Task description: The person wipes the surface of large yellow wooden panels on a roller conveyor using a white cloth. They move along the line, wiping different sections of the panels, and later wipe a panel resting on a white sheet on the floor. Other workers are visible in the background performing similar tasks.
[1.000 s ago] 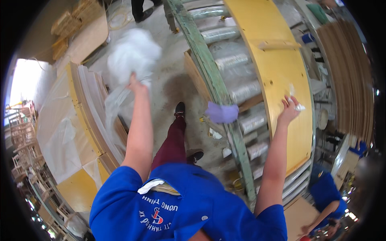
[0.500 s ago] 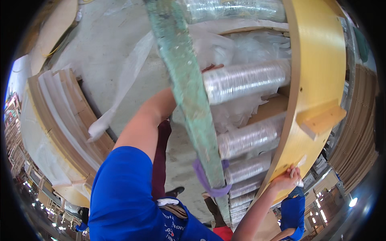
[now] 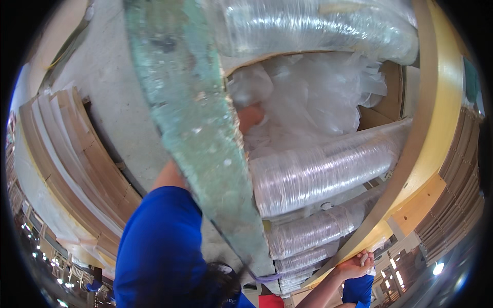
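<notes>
My left arm reaches beneath the worn green beam (image 3: 192,108). My left hand (image 3: 251,117) shows blurred on its far side, at a heap of crumpled thin white sheeting (image 3: 313,97); its fingers are hidden. Lower right, my right hand (image 3: 354,266) is closed on a small white scrap (image 3: 365,258), apparently thin plastic, beside the yellow wooden board (image 3: 447,113). Rollers wrapped in clear film span from beam to board: a large one (image 3: 318,25) at the top, another (image 3: 328,167) below the heap, and several smaller ones nearer me.
Brown cardboard (image 3: 377,115) stands around the sheeting below the rollers. A wooden block (image 3: 418,203) juts from the board's outer side. Stacked curved panels (image 3: 72,159) are at left, stacked brown sheets (image 3: 459,164) at right. Another person's blue sleeve (image 3: 358,290) shows at lower right.
My view has moved closer over the beam and rollers. My left hand has moved from beside a wrapped roller into the white sheeting. My right hand still pinches the scrap.
</notes>
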Motion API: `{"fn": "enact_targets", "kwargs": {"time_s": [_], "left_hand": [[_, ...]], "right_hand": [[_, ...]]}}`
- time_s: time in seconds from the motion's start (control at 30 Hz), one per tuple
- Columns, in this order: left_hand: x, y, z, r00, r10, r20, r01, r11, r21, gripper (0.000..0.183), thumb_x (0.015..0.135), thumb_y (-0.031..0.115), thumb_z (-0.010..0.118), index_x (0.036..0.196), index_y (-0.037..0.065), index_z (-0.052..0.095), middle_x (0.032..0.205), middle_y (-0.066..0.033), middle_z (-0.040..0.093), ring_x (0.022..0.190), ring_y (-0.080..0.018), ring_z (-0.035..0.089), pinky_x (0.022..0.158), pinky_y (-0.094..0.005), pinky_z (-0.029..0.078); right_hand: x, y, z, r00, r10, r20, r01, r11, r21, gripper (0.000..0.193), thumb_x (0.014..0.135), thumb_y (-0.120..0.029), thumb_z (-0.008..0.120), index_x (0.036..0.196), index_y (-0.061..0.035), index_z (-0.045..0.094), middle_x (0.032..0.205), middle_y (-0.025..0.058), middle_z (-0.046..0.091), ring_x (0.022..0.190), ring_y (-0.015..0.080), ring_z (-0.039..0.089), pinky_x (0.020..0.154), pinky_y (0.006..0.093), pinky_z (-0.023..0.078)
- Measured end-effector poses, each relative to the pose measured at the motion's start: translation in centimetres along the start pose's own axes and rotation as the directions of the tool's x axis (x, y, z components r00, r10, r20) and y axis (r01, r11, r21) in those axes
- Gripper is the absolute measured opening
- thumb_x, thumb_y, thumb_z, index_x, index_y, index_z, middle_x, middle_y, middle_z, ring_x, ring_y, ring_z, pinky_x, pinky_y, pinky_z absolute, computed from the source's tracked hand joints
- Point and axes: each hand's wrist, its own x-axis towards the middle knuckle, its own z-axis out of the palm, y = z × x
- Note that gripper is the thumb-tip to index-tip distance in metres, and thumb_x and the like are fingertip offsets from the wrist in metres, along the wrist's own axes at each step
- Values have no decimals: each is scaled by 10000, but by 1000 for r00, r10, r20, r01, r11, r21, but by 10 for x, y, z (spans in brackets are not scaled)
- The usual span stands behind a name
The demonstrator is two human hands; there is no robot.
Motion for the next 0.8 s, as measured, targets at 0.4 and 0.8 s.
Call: {"fn": "enact_targets", "kwargs": {"time_s": [0.4, 0.8], "left_hand": [[-195, 42, -139, 682, -345, -644, -391, 572, -721, 306, 843, 205, 498, 1114, 74, 556, 1068, -145, 604, 983, -281, 577, 863, -407, 428], [-67, 56, -64, 743, -40, -668, -108, 978, -179, 220, 815, 171, 510, 976, 67, 616, 1007, -119, 621, 942, -273, 585, 826, -438, 435]], "right_hand": [[-5, -1, 3, 998, -38, -41, 41, 997, 71, 24, 812, -59, 469, 790, -53, 465, 803, 49, 502, 684, 151, 491, 575, 229, 377], [-9, -6, 10, 996, -85, -22, 87, 992, 89, 57, 785, -26, 485, 771, -60, 440, 774, 50, 483, 678, 151, 494, 570, 229, 380]]}}
